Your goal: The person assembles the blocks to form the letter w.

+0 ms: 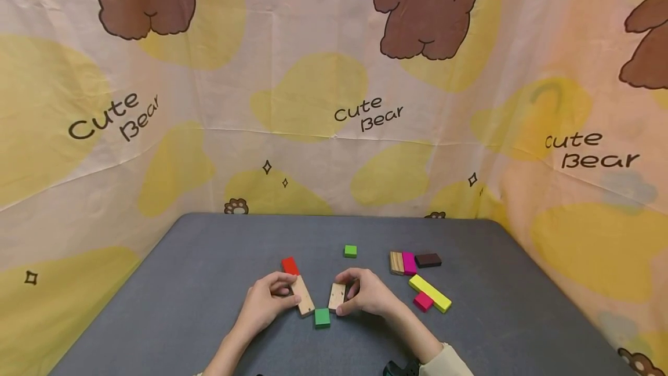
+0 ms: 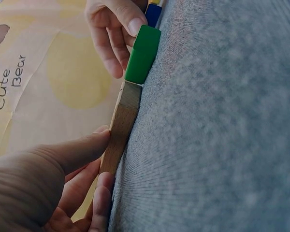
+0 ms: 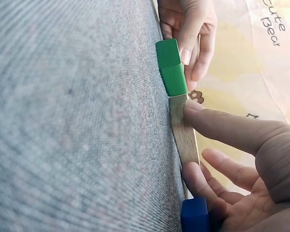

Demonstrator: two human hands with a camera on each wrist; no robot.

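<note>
My left hand (image 1: 265, 304) pinches a long pale wooden block (image 1: 304, 299) lying slanted on the table, thumb at its side and fingertips near its far end. A red block (image 1: 290, 266) continues the line beyond it. With thumb and fingers, my right hand (image 1: 369, 293) grips a shorter pale wooden block (image 1: 336, 296). A green block (image 1: 322, 318) sits between the near ends of both wooden blocks, close against them. By my right fingers, a blue block (image 3: 195, 214) shows in the right wrist view; the hand hides it in the head view.
On the grey table (image 1: 219, 271), a light green block (image 1: 350, 251) lies farther back. To the right are a striped wood-grain block (image 1: 396, 263), a magenta block (image 1: 409, 263), a dark brown block (image 1: 428, 260), a yellow bar (image 1: 431, 293) and a crimson block (image 1: 423, 302).
</note>
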